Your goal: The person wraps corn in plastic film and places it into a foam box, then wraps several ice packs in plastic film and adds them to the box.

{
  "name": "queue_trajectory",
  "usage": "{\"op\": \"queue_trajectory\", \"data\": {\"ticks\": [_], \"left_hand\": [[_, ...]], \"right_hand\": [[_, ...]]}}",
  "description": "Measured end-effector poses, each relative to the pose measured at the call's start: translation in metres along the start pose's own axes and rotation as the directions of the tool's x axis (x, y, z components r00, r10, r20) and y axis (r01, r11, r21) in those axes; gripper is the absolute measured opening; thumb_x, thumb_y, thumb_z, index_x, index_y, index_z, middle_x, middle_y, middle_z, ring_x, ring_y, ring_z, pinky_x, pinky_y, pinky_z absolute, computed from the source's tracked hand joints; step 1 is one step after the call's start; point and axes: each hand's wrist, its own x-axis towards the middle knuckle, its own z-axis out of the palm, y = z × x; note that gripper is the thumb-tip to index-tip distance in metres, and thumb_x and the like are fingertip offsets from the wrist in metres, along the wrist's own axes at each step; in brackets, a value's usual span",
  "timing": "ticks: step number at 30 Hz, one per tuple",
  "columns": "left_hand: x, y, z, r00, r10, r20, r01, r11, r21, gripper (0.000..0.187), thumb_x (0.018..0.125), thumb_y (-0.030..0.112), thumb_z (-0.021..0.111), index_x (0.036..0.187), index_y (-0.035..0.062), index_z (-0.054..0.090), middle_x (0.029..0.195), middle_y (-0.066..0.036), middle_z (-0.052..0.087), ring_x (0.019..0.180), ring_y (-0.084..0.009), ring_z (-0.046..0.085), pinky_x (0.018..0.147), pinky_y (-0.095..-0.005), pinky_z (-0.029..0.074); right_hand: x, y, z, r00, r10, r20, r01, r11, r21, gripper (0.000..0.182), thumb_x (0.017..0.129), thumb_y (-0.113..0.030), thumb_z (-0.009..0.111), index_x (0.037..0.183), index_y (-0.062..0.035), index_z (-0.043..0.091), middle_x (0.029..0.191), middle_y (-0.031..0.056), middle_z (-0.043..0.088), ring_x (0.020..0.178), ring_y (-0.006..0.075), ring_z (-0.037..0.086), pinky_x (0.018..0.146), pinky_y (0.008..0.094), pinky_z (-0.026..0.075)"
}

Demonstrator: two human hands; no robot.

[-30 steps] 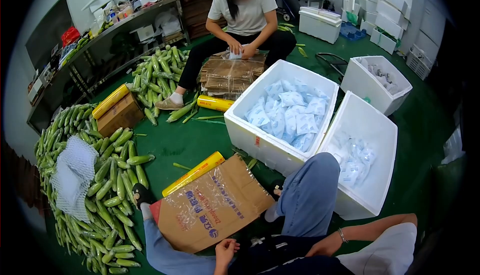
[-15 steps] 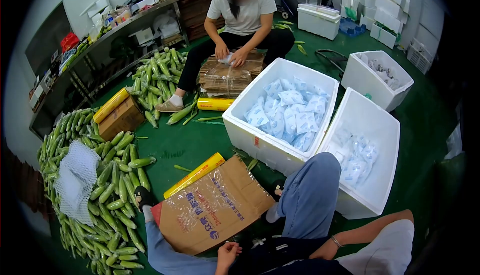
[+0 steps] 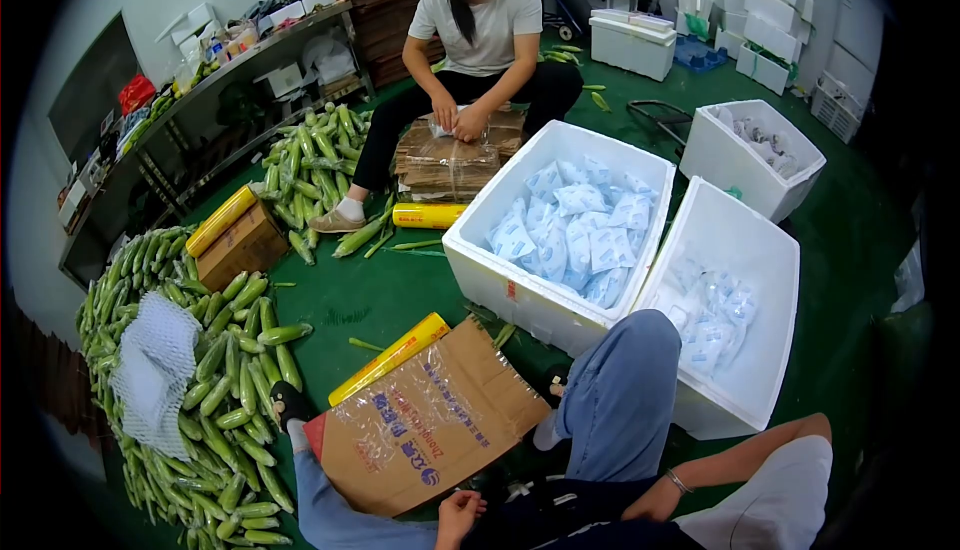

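Note:
My left hand (image 3: pixel 461 515) rests low in the lap with its fingers curled in; I see nothing held in it. My right hand (image 3: pixel 653 501) lies against the dark clothing at my waist, its fingers hidden. Between my legs, nearest the left hand, a flat cardboard piece (image 3: pixel 420 425) with blue and red print lies partly under shiny clear film. A yellow roll (image 3: pixel 390 358) sits along its far edge. By my right knee stand a large white foam box (image 3: pixel 535 295) full of white-and-blue packs (image 3: pixel 580 225) and another foam box (image 3: pixel 745 380) with fewer packs.
Green corn ears (image 3: pixel 215 380) are heaped at left, with white netting (image 3: pixel 155 370) on top. Another person (image 3: pixel 475 40) sits opposite, hands over a tied cardboard stack (image 3: pixel 450 165). A cardboard box (image 3: pixel 240 248), a third foam box (image 3: pixel 740 170) and a cluttered bench (image 3: pixel 250 55) stand around.
The view has shifted very slightly. The other person's hands have come closer together over the stack. My own hands have hardly moved.

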Motion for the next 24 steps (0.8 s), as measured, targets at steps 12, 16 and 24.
{"op": "queue_trajectory", "data": {"ticks": [12,16,24], "left_hand": [[0.003,0.027,0.007,0.994,0.105,0.012,-0.105,0.994,0.019,0.016,0.091,0.011,0.057,0.095,-0.0036,0.061,0.080,-0.011,0.067,0.068,-0.0150,0.065,0.060,-0.0248,0.050],[0.013,0.060,0.017,0.981,0.186,0.061,-0.190,0.980,0.065,0.017,0.091,0.011,0.057,0.098,-0.0035,0.061,0.081,-0.010,0.067,0.070,-0.0141,0.064,0.062,-0.0247,0.050],[0.017,0.067,0.029,0.954,0.274,0.122,-0.276,0.961,-0.004,0.017,0.090,0.011,0.058,0.100,-0.0031,0.061,0.083,-0.011,0.067,0.071,-0.0142,0.064,0.064,-0.0251,0.050]], "right_hand": [[-0.005,-0.014,0.004,0.995,-0.095,-0.039,0.098,0.993,0.068,0.040,0.074,0.002,0.055,0.113,0.0099,0.050,0.112,0.0157,0.058,0.104,0.0188,0.050,0.092,0.0323,0.041],[-0.004,-0.028,0.009,0.988,-0.114,-0.106,0.114,0.993,-0.003,0.030,0.079,0.001,0.056,0.106,0.0103,0.054,0.102,0.0147,0.063,0.096,0.0170,0.053,0.086,0.0319,0.043],[-0.002,-0.031,0.015,0.979,-0.138,-0.151,0.135,0.990,-0.027,0.022,0.080,0.000,0.058,0.099,0.0104,0.056,0.094,0.0116,0.065,0.088,0.0147,0.054,0.079,0.0309,0.045]]}}
